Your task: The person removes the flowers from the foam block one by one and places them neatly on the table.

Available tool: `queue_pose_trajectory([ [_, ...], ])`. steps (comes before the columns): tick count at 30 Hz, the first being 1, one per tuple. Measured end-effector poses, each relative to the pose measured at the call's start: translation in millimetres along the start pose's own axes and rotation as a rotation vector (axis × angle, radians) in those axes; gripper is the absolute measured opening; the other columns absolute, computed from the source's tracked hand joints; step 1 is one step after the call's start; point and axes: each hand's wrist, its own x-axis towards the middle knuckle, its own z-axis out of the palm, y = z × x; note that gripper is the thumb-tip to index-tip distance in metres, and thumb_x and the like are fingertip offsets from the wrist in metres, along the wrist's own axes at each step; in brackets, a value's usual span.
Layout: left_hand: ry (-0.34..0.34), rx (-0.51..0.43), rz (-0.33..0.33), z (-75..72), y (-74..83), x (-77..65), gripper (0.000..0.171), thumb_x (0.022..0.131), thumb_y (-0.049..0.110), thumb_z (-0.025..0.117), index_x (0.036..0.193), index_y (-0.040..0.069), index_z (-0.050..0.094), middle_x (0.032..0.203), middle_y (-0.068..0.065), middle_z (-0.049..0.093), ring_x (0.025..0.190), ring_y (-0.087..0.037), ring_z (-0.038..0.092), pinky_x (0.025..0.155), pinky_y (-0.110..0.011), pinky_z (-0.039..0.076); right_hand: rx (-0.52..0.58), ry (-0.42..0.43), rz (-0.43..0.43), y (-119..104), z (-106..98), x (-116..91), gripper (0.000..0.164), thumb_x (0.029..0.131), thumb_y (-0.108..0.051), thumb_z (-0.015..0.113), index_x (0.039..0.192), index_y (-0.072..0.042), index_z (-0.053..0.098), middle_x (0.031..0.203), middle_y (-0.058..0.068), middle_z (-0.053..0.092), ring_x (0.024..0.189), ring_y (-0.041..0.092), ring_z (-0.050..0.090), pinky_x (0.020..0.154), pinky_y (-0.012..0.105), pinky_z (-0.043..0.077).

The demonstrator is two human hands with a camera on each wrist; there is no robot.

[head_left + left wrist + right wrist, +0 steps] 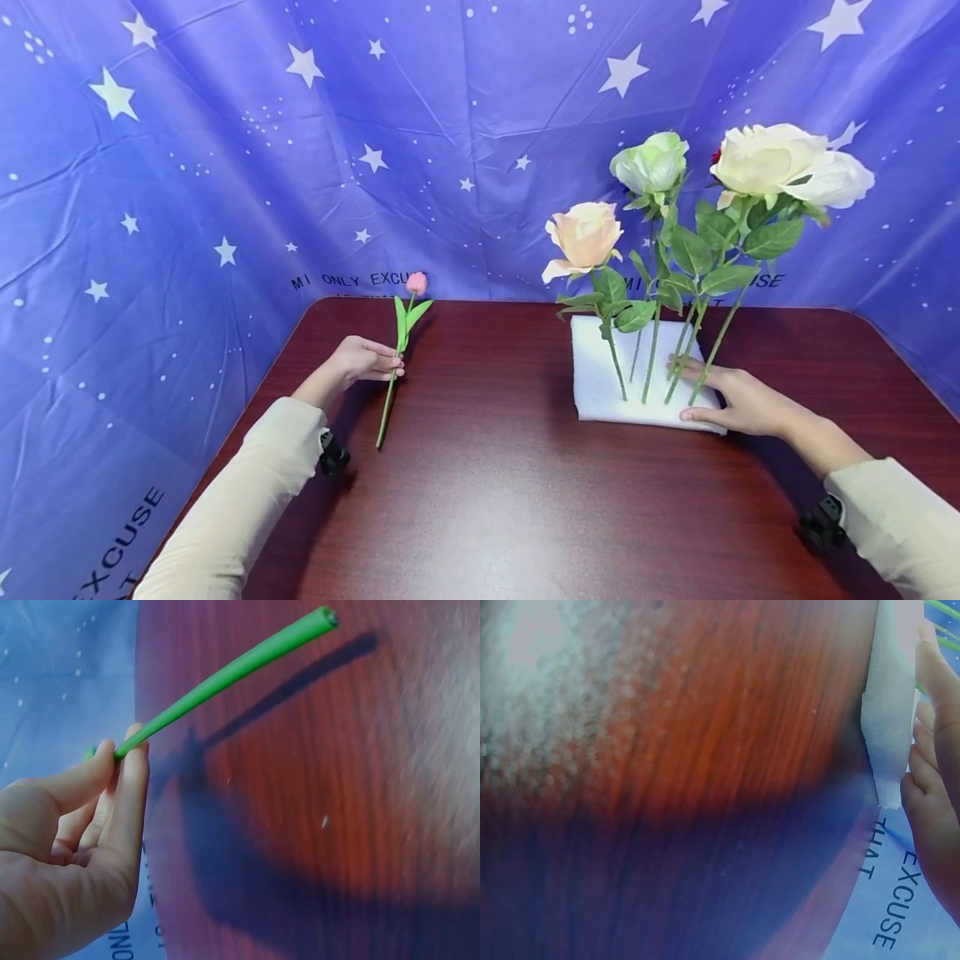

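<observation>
My left hand pinches the green stem of a pink tulip between thumb and fingers, over the table's left side. The bloom points away from me; in the left wrist view the bare stem end sticks out past the fingertips. On the right, a white foam block bears several upright roses: a peach rose, a pale green rose and a cream rose among them. My right hand rests on the block's right end, thumb near its front edge, other fingers partly behind stems.
A dark reddish wooden table lies under everything, with bright glare on its front part. Behind and beside it hangs a blue cloth with white stars and lettering. The tall roses rise above the table's far edge.
</observation>
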Motion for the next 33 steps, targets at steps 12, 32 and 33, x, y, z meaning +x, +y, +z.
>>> queue_pose_trajectory([
  [12,-0.039,0.082,-0.047,-27.4,-0.7,-4.8,0.04,0.09,-0.006,0.058,0.125,-0.022,0.048,0.079,0.0,0.072,0.07,-0.005,0.069,0.065,-0.018,0.06,0.018,0.011,-0.006,0,1,-1,0.068,0.07,-0.033,0.084,0.125,0.0,0.062,0.125,0.021,0.065,0.109,0.037,0.062,0.097,-0.012,0.012],
  [32,-0.018,0.101,-0.158,-50.5,-5.2,-6.9,0.034,0.092,-0.003,0.057,0.123,-0.017,0.052,0.076,0.005,0.071,0.07,-0.002,0.068,0.066,-0.016,0.058,0.023,0.022,-0.012,2,3,-2,0.064,0.07,-0.033,0.084,0.123,-0.002,0.065,0.124,0.018,0.066,0.12,0.017,0.054,0.097,-0.01,0.021],
  [33,-0.01,0.096,-0.157,-50.8,-4.6,-7.1,0.035,0.092,-0.003,0.056,0.124,-0.017,0.051,0.075,0.006,0.071,0.07,-0.002,0.068,0.066,-0.017,0.058,0.021,0.02,-0.01,2,3,-2,0.064,0.07,-0.034,0.084,0.122,-0.002,0.065,0.124,0.018,0.066,0.119,0.019,0.056,0.097,-0.009,0.022],
])
